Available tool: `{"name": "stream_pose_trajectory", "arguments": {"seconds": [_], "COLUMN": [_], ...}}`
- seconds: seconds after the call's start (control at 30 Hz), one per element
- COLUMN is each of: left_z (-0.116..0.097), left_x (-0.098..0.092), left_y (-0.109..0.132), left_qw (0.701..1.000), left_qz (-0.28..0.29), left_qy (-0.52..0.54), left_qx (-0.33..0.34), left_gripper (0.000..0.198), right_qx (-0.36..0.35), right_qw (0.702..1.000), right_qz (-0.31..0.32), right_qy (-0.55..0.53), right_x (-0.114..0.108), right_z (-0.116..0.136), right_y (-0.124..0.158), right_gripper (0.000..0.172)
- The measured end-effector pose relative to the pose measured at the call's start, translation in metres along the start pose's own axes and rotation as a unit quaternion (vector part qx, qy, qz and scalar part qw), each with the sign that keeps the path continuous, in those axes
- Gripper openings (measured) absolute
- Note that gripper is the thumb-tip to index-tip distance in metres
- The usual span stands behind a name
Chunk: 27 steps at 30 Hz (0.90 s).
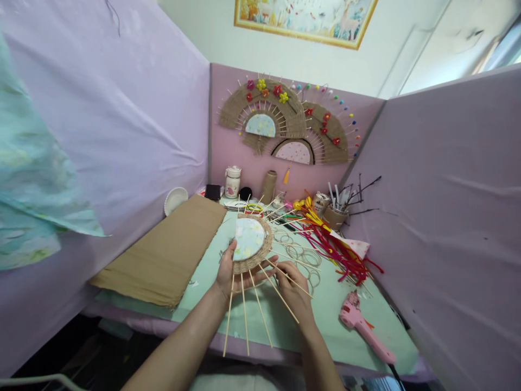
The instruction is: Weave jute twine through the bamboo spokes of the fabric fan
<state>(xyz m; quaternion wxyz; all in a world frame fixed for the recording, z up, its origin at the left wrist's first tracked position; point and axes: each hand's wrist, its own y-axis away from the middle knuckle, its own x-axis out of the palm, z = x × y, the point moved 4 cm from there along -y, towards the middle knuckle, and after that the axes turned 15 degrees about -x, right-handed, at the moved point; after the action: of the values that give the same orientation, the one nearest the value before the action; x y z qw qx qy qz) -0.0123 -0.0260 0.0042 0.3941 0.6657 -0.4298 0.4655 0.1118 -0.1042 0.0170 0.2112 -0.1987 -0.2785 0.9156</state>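
My left hand (pixel 226 271) grips a half-round fan piece (pixel 249 240) by its straight left edge, thumb on the front, other fingers spread behind. The piece has pale blue floral cloth at its centre and a woven brown twine border (pixel 244 266). Thin wooden sticks (pixel 245 315) fan out from the border. My right hand (pixel 293 288) is closed at the lower right edge, among the sticks, its fingertips close to the border. What those fingers pinch is hidden. Loose loops of twine (pixel 303 255) lie on the table just beyond it.
A pink glue gun (pixel 366 331) lies at the right of the green-covered table. Red and yellow fuzzy stems (pixel 345 250) are heaped behind it. Brown cardboard (pixel 163 250) covers the left side. At the back stand a twine spool (pixel 269 187) and a white jar (pixel 233 182). Finished fans (pixel 293 119) hang behind.
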Motion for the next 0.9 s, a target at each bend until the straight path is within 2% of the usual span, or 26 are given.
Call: {"name": "stream_pose_trajectory", "arguments": {"seconds": [0.1, 0.23, 0.47, 0.63, 0.77, 0.9], "left_z": [0.001, 0.001, -0.002, -0.001, -0.001, -0.003], "left_x": [-0.003, -0.003, -0.005, -0.005, -0.008, -0.01], "left_y": [-0.002, -0.003, -0.003, -0.005, -0.007, -0.008], "left_qw": [1.0, 1.0, 1.0, 1.0, 1.0, 1.0], "left_qz": [0.005, 0.01, -0.005, -0.002, -0.006, -0.016], "left_qy": [-0.003, -0.001, 0.01, 0.001, -0.005, 0.0], "left_qx": [-0.008, 0.005, 0.017, 0.009, 0.0, 0.02], "left_gripper": [0.076, 0.066, 0.065, 0.067, 0.065, 0.062], "right_qx": [0.009, 0.018, 0.034, 0.053, 0.021, -0.025], "right_qw": [1.0, 1.0, 0.996, 0.995, 0.997, 0.999], "right_qz": [0.0, -0.004, -0.036, -0.013, 0.024, 0.04], "right_qy": [-0.005, -0.018, -0.073, -0.086, -0.068, -0.021], "right_x": [0.0, 0.0, 0.0, -0.004, -0.008, -0.007], "right_z": [0.002, 0.002, -0.01, -0.008, -0.005, -0.004], "right_y": [0.001, 0.002, 0.016, 0.024, 0.025, 0.024], "right_gripper": [0.021, 0.025, 0.029, 0.026, 0.028, 0.029]}}
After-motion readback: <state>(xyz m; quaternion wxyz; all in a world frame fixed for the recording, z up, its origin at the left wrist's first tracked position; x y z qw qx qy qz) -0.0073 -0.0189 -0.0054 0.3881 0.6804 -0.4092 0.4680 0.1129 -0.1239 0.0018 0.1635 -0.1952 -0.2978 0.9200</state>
